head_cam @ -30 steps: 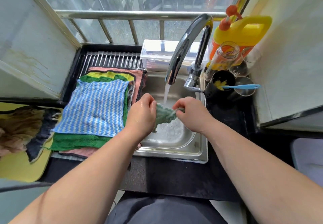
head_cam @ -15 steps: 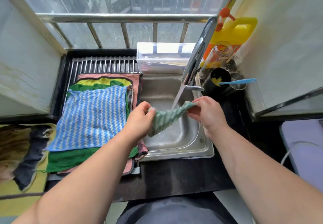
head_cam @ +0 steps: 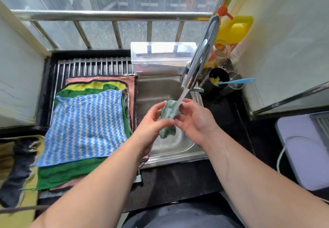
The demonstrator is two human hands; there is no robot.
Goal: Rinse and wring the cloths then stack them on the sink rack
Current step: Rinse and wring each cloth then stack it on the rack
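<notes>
A small green-and-white cloth [head_cam: 169, 115] is bunched between my two hands over the steel sink [head_cam: 156, 92]. Water runs from the chrome tap [head_cam: 201, 56] onto its top end. My left hand [head_cam: 151, 121] grips the cloth from the left, and my right hand [head_cam: 194, 119] holds it from the right with fingers curled round it. To the left, the sink rack [head_cam: 92, 66] carries a stack of flat cloths with a blue-and-white striped cloth [head_cam: 85, 128] on top; green, yellow and pink cloths show beneath.
A clear plastic box [head_cam: 160, 56] stands behind the sink. A yellow jug [head_cam: 235, 30], a glass jar [head_cam: 220, 49] and a black cup with a blue brush [head_cam: 235, 81] crowd the right counter. Dark and brown cloths [head_cam: 16, 165] lie at the far left. A white appliance [head_cam: 306, 147] sits at the right.
The cloth was stretched out between my hands; now it is gathered into a bunch under the stream and my hands have come closer together. The camera has tilted down slightly.
</notes>
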